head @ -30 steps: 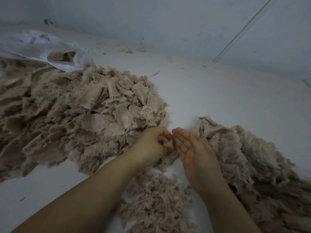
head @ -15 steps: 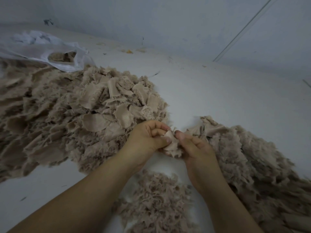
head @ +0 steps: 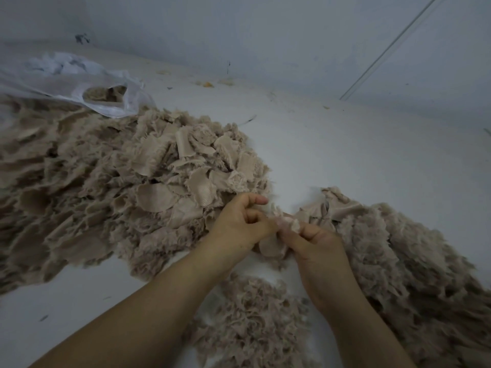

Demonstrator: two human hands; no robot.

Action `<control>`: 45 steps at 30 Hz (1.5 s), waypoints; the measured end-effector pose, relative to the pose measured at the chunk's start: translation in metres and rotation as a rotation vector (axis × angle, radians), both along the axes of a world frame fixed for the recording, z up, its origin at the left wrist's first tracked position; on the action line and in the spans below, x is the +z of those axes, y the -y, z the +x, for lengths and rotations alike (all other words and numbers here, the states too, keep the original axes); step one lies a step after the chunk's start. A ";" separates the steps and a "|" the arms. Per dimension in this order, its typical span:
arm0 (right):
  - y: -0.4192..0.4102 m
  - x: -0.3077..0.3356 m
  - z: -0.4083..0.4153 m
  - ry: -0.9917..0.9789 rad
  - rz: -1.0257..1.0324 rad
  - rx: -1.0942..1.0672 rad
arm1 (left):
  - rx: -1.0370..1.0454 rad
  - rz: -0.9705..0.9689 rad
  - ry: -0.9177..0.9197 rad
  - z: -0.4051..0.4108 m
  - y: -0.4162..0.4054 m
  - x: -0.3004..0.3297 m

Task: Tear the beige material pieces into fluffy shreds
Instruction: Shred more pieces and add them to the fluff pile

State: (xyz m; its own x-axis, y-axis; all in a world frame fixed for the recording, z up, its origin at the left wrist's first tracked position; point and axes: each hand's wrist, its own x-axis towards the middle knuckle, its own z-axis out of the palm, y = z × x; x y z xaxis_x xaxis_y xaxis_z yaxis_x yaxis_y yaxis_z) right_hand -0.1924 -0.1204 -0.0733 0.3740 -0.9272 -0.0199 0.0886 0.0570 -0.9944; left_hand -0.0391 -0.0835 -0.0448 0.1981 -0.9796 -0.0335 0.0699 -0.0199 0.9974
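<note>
No readable writing. Left hand (head: 240,224) and right hand (head: 314,243) both pinch piece (head: 285,224), now lower, piece more bunched than before.

A single head-worn wide-angle camera looked forward and steeply down from close above the white surface (head: 345,160), with both forearms entering from the bottom edge and the left hand (head: 240,224) and right hand (head: 316,243) meeting just below the centre of the frame. It faced toward the pale wall (head: 265,35) running across the top, the wide lens bending the pile of beige pieces (head: 106,187) at the left edge and the heap of fluffy shreds (head: 398,261) at the right. There was only this one view, so no part of the scene was shared with another.
</note>
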 end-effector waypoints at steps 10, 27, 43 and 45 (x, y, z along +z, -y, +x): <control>0.002 -0.004 0.002 0.032 0.031 -0.037 | 0.198 -0.086 0.010 -0.005 -0.001 -0.001; 0.004 -0.005 -0.001 0.180 0.111 -0.081 | -0.273 0.200 0.230 0.002 -0.002 0.004; 0.001 -0.002 0.002 0.143 0.108 -0.206 | -0.710 0.296 0.374 0.042 -0.012 0.021; 0.001 -0.001 0.002 0.105 0.098 -0.131 | -0.624 0.302 0.371 0.036 -0.008 0.019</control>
